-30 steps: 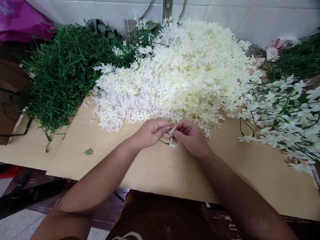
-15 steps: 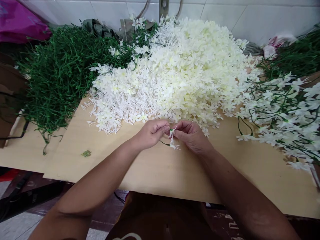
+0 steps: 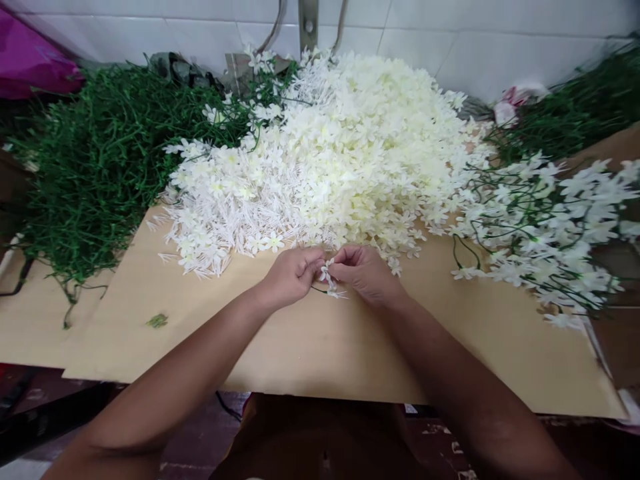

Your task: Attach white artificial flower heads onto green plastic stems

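Note:
My left hand (image 3: 294,275) is closed on a green artificial flower stem, most of which its fingers hide. Facing it, my right hand (image 3: 364,270) pinches a small white artificial flower (image 3: 327,268) at the stem's tip, so both hands almost touch. Below the fingers, a second white flower (image 3: 335,292) hangs on a thin green branch of the stem. Just beyond my hands lies a large heap of loose white flowers (image 3: 370,153) with pale yellow centres.
A tangled pile of green stems (image 3: 100,153) lies at the left. On the right are stems with white flowers attached (image 3: 545,227), with more green stems (image 3: 585,107) behind. A small green-yellow scrap (image 3: 157,321) rests on the tan board (image 3: 320,353). A tiled wall (image 3: 420,47) stands behind.
The view has shifted, so the whole scene sits a little further left and lower. My hands stay together at the stem; the white flower between my fingers has turned slightly, showing its petals more.

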Available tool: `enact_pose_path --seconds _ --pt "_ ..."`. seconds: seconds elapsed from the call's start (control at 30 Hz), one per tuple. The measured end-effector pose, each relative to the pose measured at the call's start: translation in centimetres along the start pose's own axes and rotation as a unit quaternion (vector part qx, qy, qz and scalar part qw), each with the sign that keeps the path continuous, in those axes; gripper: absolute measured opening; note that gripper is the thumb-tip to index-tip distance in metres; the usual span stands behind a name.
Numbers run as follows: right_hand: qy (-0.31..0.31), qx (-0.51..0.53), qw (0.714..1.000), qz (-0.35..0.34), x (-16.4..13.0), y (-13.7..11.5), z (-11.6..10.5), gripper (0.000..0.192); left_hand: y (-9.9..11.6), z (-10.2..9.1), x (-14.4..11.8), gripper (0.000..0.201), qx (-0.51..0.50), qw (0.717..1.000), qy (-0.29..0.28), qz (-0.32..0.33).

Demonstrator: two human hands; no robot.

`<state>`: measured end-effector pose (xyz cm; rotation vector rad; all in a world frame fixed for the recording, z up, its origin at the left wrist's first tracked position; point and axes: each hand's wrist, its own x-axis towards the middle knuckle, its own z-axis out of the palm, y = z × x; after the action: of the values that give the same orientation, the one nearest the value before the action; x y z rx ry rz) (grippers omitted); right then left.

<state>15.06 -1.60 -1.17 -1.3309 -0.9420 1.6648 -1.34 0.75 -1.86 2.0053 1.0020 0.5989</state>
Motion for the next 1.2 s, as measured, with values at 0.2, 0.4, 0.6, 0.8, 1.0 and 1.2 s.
enact_pose_path --seconds 0.2,0.4,0.6,0.8,1.0,1.2 --pt "0.065 0.019 0.998 0.001 0.1 0.1 1.3 0.013 -0.3 0.4 0.3 0.022 0.042 0.996 0.032 -0.071" --pt "0.053 -0.055 0.994 -0.076 -0.6 -0.3 -0.1 0.010 0.0 0.1 0.5 0.037 -0.012 0.997 0.020 -0.067" --pt "0.244 -0.244 0.902 -0.258 -6.5 -6.4 -7.5 0.005 -0.5 0.0 0.9 0.040 -0.126 0.988 0.078 -0.053" --pt "0.232 -0.335 0.872 -0.273 -9.3 -5.5 -7.1 0.019 0.0 0.1 1.1 0.033 -0.045 0.997 0.041 -0.040" --pt "0.070 -0.634 0.715 -0.285 -5.5 2.1 0.5 0.020 -0.2 0.0 0.9 0.033 -0.064 0.997 0.038 -0.035" --pt "0.090 -0.618 0.700 -0.348 -6.5 1.8 -0.8 0.021 -0.1 -0.1 0.9 0.034 -0.053 0.997 0.044 -0.027"
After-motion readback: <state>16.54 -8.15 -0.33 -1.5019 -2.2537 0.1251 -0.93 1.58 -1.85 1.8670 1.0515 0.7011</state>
